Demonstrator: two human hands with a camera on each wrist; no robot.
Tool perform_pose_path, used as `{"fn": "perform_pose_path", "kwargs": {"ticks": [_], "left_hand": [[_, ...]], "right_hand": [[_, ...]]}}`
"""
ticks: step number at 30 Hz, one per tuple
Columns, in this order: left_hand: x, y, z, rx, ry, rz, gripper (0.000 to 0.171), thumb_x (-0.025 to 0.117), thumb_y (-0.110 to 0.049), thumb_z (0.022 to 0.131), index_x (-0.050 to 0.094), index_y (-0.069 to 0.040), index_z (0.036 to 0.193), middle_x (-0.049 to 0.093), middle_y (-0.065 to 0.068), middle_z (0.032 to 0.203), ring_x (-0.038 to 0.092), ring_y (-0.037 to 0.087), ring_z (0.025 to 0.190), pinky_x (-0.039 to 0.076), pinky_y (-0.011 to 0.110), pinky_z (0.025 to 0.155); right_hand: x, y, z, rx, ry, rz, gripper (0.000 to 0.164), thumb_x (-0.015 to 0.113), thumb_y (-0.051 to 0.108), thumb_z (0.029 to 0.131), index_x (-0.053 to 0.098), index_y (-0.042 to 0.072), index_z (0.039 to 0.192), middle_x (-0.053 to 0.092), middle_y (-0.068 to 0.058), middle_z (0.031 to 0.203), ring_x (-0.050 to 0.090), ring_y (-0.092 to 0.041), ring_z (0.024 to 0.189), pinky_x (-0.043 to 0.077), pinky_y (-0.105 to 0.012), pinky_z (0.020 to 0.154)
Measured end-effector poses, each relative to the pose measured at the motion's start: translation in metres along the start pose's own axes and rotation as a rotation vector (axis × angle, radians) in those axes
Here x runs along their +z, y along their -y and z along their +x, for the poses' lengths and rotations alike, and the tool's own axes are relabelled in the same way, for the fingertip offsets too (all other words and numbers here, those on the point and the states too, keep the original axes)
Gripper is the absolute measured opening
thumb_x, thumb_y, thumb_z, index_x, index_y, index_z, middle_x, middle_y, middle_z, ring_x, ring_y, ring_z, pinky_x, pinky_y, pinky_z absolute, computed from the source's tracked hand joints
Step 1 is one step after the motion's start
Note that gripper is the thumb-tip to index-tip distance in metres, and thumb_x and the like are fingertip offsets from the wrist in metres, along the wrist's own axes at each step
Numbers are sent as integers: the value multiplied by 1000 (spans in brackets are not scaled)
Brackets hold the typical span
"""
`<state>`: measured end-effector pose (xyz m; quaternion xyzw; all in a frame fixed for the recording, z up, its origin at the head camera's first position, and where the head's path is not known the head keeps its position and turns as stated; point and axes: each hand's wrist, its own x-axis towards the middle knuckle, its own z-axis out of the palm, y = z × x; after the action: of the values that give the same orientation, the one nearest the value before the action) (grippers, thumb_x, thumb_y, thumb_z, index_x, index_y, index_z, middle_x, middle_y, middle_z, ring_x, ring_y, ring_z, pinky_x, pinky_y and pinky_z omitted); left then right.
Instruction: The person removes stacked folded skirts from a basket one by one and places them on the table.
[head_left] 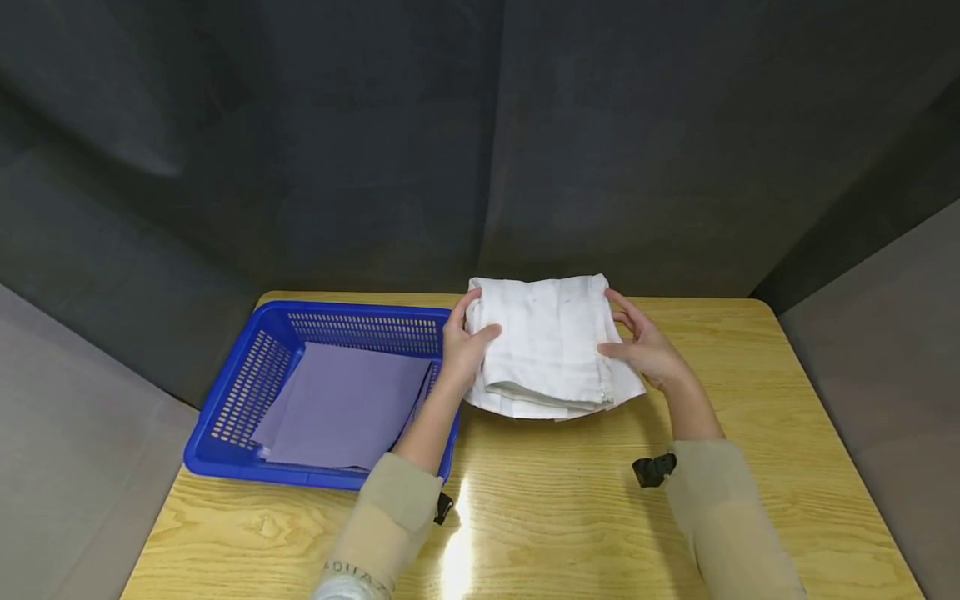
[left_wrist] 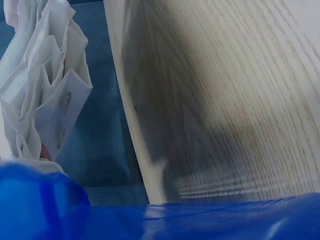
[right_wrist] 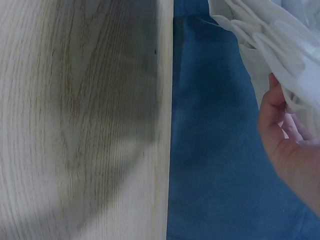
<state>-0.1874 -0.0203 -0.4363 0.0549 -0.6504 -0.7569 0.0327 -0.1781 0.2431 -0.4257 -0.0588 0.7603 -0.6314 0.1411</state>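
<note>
From the head camera, a folded white cloth is held between both hands above the far middle of the light wooden table. The left hand grips the cloth's left edge: its thumb lies across the top layer and the other fingers curl around the edge and underneath. The right hand takes the right edge, thumb laid on top near the folded seam, fingers spread along the far side of the cloth. The cloth sags a little at its near edge, where several layers show. Just left of it sits a blue perforated plastic basket holding a flat lilac cloth (the left forearm crosses the basket's right rim). Both arms wear beige sleeves.

The left wrist camera shows the white cloth's loose, bunched layers hanging beside the table edge, with the blue basket rim blurred along the bottom; only a sliver of fingertip is visible beneath the cloth, so the finger pose cannot be told here.

In the right wrist camera, the right hand's thumb presses up against the hanging folds of the white cloth, beyond the table's edge.
</note>
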Motion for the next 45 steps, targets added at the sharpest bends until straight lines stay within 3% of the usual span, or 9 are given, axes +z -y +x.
{"fn": "perform_pose_path", "kwargs": {"ticks": [10,18,21,23,25,27,32,37,45], "left_hand": [[12,13,6,-7,7,-3,62,60,12,74,51,-15,129,43,9,138,43,25,121,38,37,99],[17,28,12,-8,-9,17,62,60,10,75,52,-18,129,42,6,140,38,22,126,28,36,106],[19,33,13,-12,-14,27,63,60,11,75,51,-19,130,40,5,141,34,21,129,25,36,107],[21,36,13,-7,-13,32,63,59,12,76,51,-18,130,39,5,142,32,21,130,25,36,108],[23,38,14,-1,-10,34,63,58,13,76,50,-17,131,37,6,142,31,21,131,24,35,108],[24,40,15,5,-7,42,63,57,13,76,50,-16,131,37,6,143,30,21,131,24,35,108],[27,49,18,2,-12,91,63,57,13,76,50,-18,131,38,5,142,30,21,131,24,35,108],[28,58,21,-7,-28,132,64,59,12,74,51,-18,130,41,6,140,33,23,130,25,36,108],[30,75,26,-7,-40,135,62,58,14,74,52,-14,129,43,7,138,35,22,128,26,36,107]], "right_hand": [[-12,-8,2,3,-23,-62,80,59,-2,85,16,21,148,17,-18,145,41,-13,103,40,-19,59],[-16,-16,5,-1,-45,-88,80,58,-4,84,16,20,148,18,-18,146,20,-31,129,39,-20,61],[-16,-20,6,2,-50,-91,80,58,-5,84,16,20,148,19,-17,146,18,-30,131,41,-30,84],[-17,-23,7,3,-54,-95,81,58,-6,84,16,21,148,17,-17,147,16,-30,132,32,-43,100],[-18,-27,8,4,-57,-97,81,58,-6,84,16,22,148,15,-16,148,13,-30,134,17,-52,107],[-19,-31,9,6,-64,-107,81,59,-5,84,17,23,147,14,-15,149,12,-31,135,15,-55,106],[-21,-40,11,21,-85,-151,81,59,-3,85,17,26,147,16,-13,149,16,-30,134,34,-43,100],[-20,-48,12,37,-104,-142,81,58,-6,84,17,24,147,17,-16,148,18,-31,132,44,-17,72],[-16,-62,16,46,-143,-97,80,55,-10,83,18,19,147,20,-20,145,22,-33,130,44,-15,74]]}}
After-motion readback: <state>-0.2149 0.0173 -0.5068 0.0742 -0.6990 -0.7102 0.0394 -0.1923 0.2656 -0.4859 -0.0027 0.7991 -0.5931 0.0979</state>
